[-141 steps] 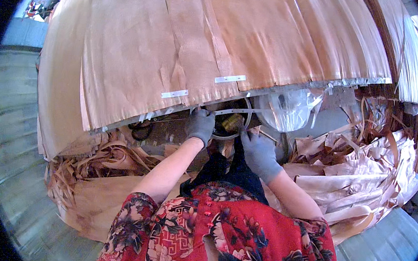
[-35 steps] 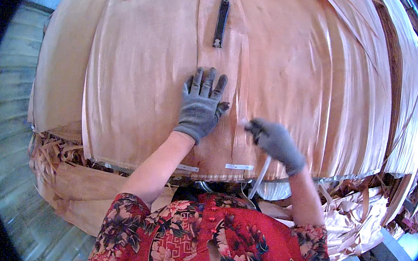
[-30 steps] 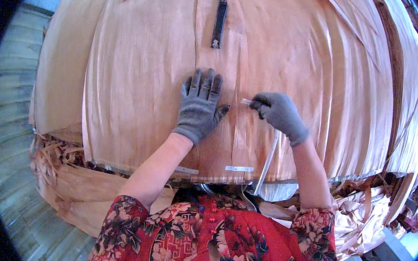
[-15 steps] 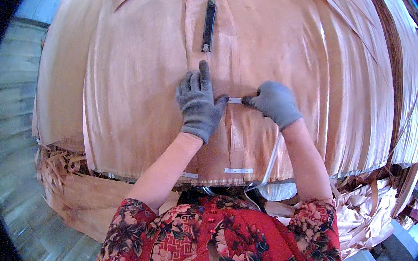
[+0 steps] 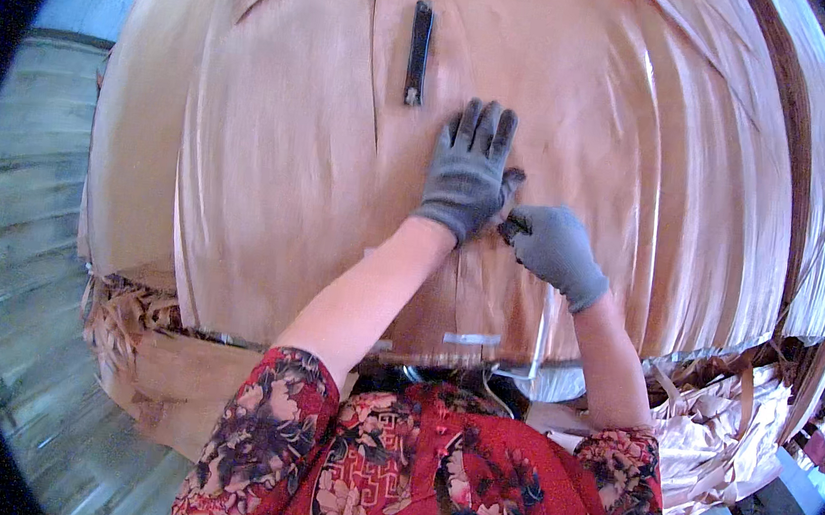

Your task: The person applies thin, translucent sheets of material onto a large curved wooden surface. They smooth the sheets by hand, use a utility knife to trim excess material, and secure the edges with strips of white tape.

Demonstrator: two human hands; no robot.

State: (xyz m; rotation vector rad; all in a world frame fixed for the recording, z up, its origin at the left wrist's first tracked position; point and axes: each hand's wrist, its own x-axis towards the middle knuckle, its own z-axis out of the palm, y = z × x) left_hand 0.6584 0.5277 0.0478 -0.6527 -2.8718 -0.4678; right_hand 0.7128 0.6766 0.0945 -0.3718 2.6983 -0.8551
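A broad stack of thin tan wood veneer sheets lies before me. My left hand, in a grey glove with dark fingertips, rests flat on the top sheet with fingers stretched, beside a seam. Close to its thumb, my right hand, gloved alike, is closed with fingertips pinched down at the sheet. White tape runs from the near edge up to beneath my right wrist; its end at the fingers is hidden. A short white tape strip is stuck across the seam near the front edge.
A black knife-like tool lies on the veneer beyond my left hand. Torn veneer scraps spill out below the front edge at right, with more scraps at left. Ridged grey flooring runs along the left.
My left hand has moved right and flattened over where the tape showed between the hands. The right hand has shifted slightly right and nearer me. That tape piece is now out of sight.
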